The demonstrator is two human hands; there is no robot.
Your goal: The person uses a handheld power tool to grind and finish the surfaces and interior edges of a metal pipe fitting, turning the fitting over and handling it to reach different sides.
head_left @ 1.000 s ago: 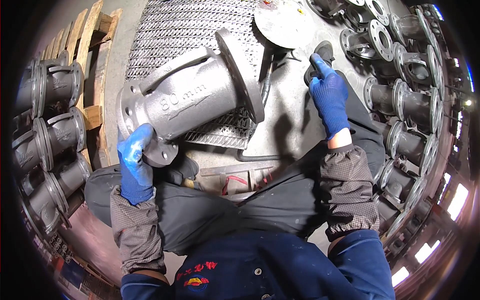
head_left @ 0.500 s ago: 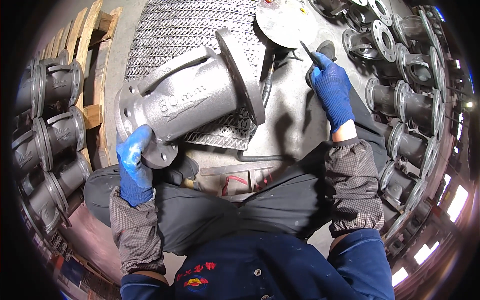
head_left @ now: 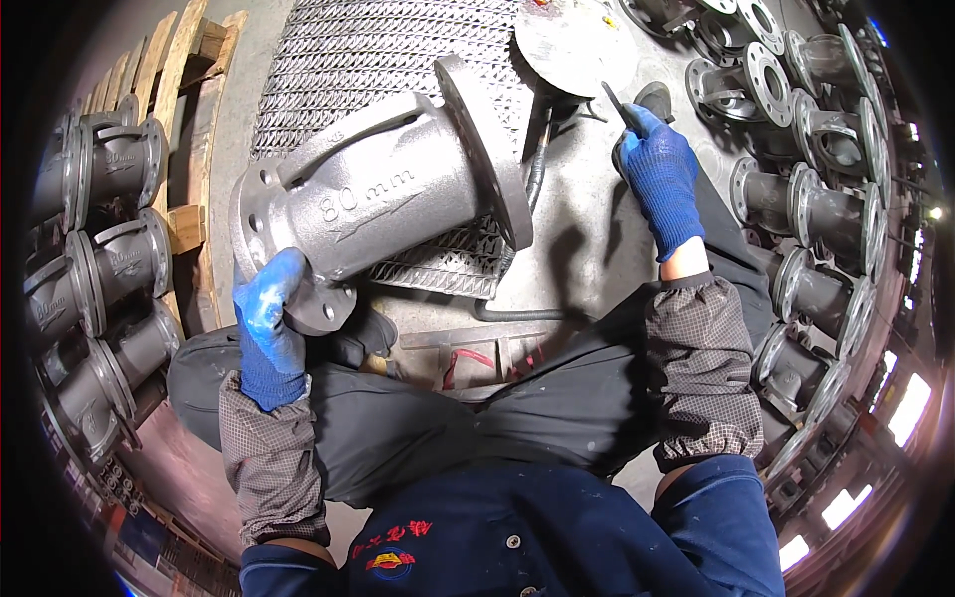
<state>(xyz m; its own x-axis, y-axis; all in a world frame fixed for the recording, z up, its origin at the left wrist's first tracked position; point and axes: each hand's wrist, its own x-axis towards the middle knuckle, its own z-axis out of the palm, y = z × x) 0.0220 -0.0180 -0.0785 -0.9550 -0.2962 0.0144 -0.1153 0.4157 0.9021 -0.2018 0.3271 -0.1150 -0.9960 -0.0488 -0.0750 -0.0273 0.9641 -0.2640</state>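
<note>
A grey cast-metal valve body (head_left: pixel 398 199) with raised lettering, a flange at each end and a side opening lies tilted on a slatted metal grate (head_left: pixel 383 45). My left hand (head_left: pixel 271 318), in a blue coated glove, is closed round the edge of its near-left flange. Its far-right flange (head_left: pixel 484 149) is free of my hands. Off to the right, my right hand (head_left: pixel 661 179), also gloved in blue, is closed on a dark, thin, flat tool (head_left: pixel 613 99). Most of that tool is hidden by the glove, so its kind is unclear.
Similar valve bodies (head_left: pixel 121 257) are stacked at the left by a wooden pallet (head_left: pixel 206 159); several more flanged castings (head_left: pixel 761 189) stand at the right. A round metal plate (head_left: pixel 575 50) sits beyond the grate. A dark hose (head_left: pixel 517 313) and a metal frame (head_left: pixel 423 340) lie near my legs.
</note>
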